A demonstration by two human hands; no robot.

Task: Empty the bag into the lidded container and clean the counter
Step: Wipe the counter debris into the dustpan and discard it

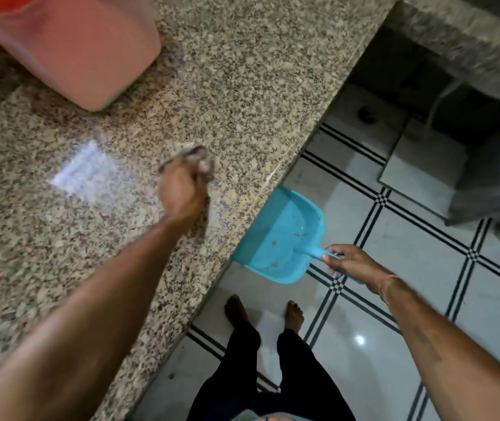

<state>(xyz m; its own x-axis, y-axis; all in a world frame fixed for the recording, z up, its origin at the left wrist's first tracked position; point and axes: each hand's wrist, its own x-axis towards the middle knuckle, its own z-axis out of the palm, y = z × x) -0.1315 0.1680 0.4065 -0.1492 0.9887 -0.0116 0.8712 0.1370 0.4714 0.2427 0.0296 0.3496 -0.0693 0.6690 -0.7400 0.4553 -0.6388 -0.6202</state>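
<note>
On the speckled granite counter (242, 86), my left hand (183, 192) is closed around a small grey cloth (200, 156), blurred by motion, a short way in from the counter's edge. My right hand (350, 264) grips the handle of a turquoise dustpan (282, 235), held just below and against the counter's edge with its mouth toward the counter. A few small bits of debris lie in the pan. A translucent container with a red lid (72, 47) stands at the back left of the counter. No bag is visible.
A bright reflection of light (83, 171) lies on the counter left of my hand. Below are white floor tiles with black lines (425, 268), my bare feet (263, 311), and a dark recess under a second counter (455, 34) at the upper right.
</note>
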